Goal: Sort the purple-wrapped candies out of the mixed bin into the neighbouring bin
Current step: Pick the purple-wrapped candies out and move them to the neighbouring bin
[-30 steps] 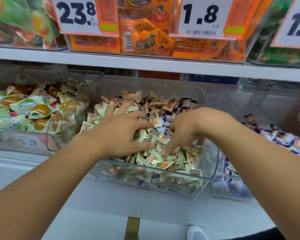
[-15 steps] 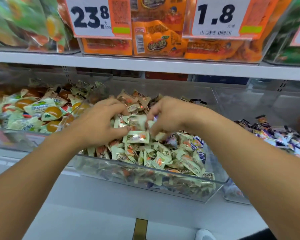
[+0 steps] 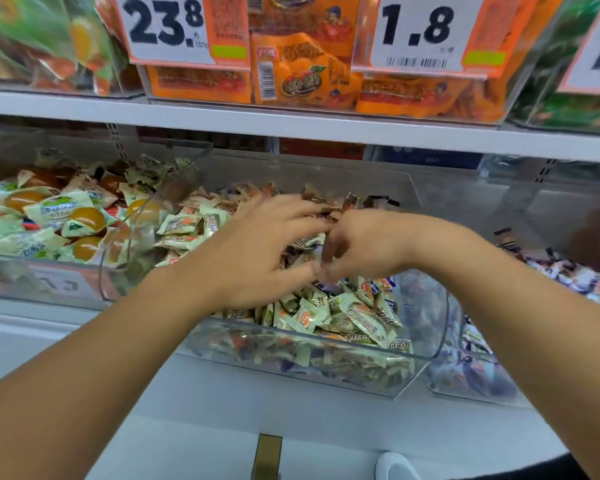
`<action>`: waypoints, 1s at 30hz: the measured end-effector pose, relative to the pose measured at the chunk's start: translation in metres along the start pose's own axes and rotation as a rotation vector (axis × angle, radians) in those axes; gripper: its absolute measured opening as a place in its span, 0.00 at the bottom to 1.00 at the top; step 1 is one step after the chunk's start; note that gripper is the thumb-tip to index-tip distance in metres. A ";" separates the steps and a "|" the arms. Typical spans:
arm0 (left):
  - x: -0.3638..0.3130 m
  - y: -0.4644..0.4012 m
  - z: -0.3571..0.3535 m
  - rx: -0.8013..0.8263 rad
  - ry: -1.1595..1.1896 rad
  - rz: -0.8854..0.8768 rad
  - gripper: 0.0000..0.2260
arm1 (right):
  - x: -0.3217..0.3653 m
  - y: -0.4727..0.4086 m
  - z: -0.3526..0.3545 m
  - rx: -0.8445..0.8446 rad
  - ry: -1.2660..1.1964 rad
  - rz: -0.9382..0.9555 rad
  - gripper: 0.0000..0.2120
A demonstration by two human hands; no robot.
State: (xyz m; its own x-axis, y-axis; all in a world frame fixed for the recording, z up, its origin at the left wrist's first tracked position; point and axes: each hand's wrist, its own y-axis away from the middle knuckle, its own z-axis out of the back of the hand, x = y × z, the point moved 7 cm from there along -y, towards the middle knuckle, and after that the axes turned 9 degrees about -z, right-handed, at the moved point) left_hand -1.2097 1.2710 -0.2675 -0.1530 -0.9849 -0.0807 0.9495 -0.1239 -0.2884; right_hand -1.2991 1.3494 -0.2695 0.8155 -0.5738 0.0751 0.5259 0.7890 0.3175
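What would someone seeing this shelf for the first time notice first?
Two bare forearms reach in from the bottom corners, and the left hand and right hand meet over the clear mixed bin of pale-wrapped candies at the centre. Above, on the upper shelf, big price tags reading 23.8 and 1.8 stand in front of orange snack packs. At the right, the neighbouring bin holds purple-wrapped candies.

Both forearms reach toward twelve o'clock. The left hand (image 3: 257,251) spreads palm-down, fingers pointing to two o'clock; the right hand (image 3: 364,247) curls, fingertips meeting the left's.
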 end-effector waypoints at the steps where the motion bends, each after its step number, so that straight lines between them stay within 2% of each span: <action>1: -0.003 -0.006 -0.016 0.110 -0.050 -0.014 0.26 | -0.004 0.000 -0.014 0.070 0.083 -0.038 0.17; 3: 0.001 -0.011 -0.037 0.239 -0.124 0.014 0.24 | -0.012 0.002 -0.021 0.083 0.156 -0.093 0.16; 5: 0.010 -0.012 -0.036 0.219 -0.130 0.053 0.21 | -0.019 0.009 -0.012 0.027 0.246 -0.121 0.09; 7: 0.018 -0.010 -0.026 0.168 -0.097 0.067 0.15 | -0.022 0.018 -0.010 0.078 0.391 -0.131 0.05; 9: 0.030 -0.003 -0.020 0.164 -0.027 0.120 0.07 | -0.022 0.026 -0.012 0.164 0.478 -0.140 0.12; 10: 0.034 0.002 -0.018 0.166 0.005 0.156 0.08 | -0.023 0.027 -0.010 0.180 0.471 -0.140 0.15; 13: 0.039 0.010 -0.011 0.127 0.088 0.208 0.20 | -0.020 0.020 0.006 0.093 0.194 -0.072 0.14; 15: 0.040 0.010 -0.006 0.075 0.096 0.218 0.20 | -0.014 0.009 0.009 -0.009 0.053 -0.033 0.15; 17: 0.044 0.011 -0.002 0.029 0.111 0.256 0.21 | -0.005 -0.001 -0.003 -0.020 0.062 -0.024 0.19; 21: 0.050 0.012 0.001 0.013 0.154 0.297 0.22 | 0.004 -0.012 -0.017 0.038 0.034 -0.038 0.15; 24: 0.054 0.014 0.002 -0.013 0.209 0.316 0.19 | -0.011 -0.013 -0.001 -0.041 -0.050 -0.089 0.12; 28: 0.060 0.018 0.009 -0.159 0.360 0.368 0.06 | -0.035 -0.012 0.012 -0.069 -0.717 -0.223 0.05; 30: 0.064 0.020 0.014 -0.240 0.362 0.411 0.03 | -0.036 -0.013 0.005 -0.018 -0.892 -0.289 0.06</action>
State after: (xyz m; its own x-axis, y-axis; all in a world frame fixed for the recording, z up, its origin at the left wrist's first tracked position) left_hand -1.1964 1.2034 -0.2650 0.0898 -0.8371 -0.5396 0.8686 0.3309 -0.3688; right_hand -1.3366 1.3586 -0.2715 0.1702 -0.6988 0.6948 0.6894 0.5882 0.4227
